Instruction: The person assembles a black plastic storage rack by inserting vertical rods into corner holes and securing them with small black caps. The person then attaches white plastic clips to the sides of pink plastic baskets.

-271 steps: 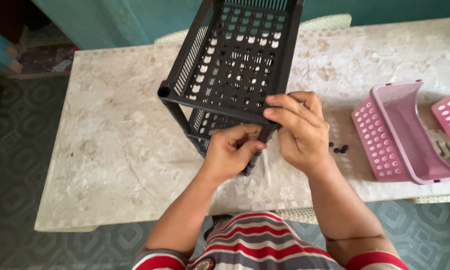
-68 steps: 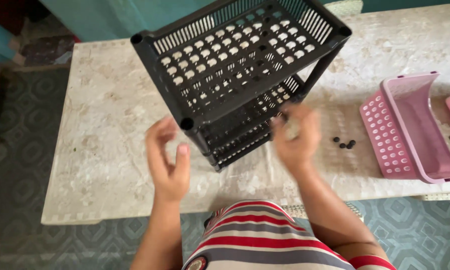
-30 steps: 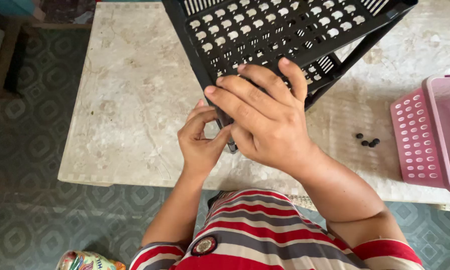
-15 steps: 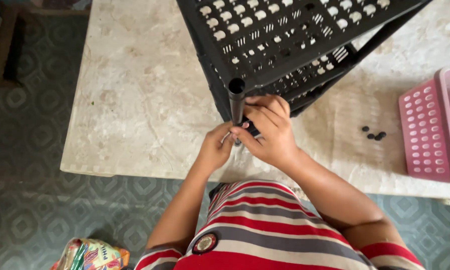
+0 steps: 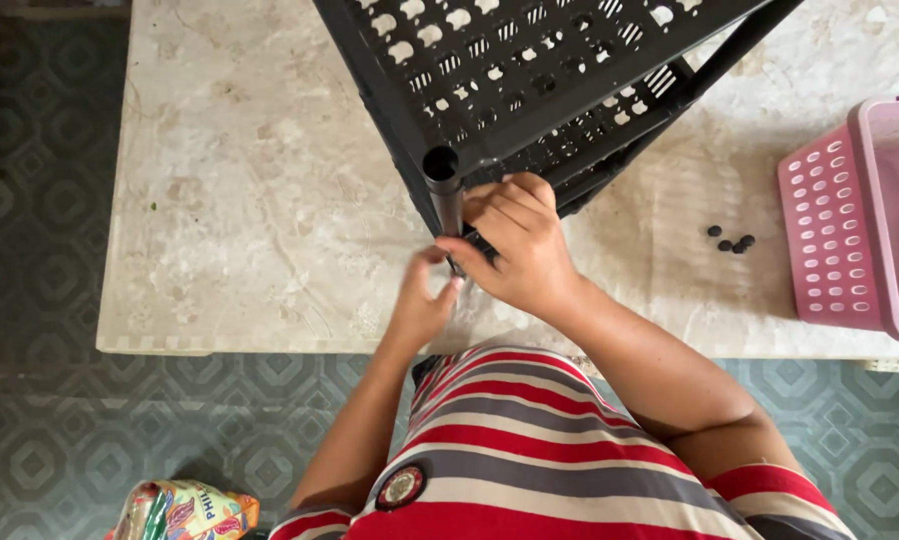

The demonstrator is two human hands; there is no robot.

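A black plastic rack (image 5: 529, 70) with perforated shelves stands on the beige marble table (image 5: 259, 190). Its near corner post (image 5: 447, 205) runs down from an open socket at the top shelf. My right hand (image 5: 514, 245) is closed around the lower shelf corner at that post. My left hand (image 5: 419, 305) sits just below and left of it, fingers bent toward the foot of the post, slightly blurred. Whether the left hand holds something small is not visible.
Several small black caps (image 5: 731, 241) lie on the table to the right. A pink perforated basket (image 5: 854, 225) stands at the right edge. A colourful bag (image 5: 184, 510) lies on the patterned floor at lower left.
The rack was turned and its near corner brought toward me. Both hands dropped from the top shelf to the lower corner of the post; my left hand has slipped slightly lower.
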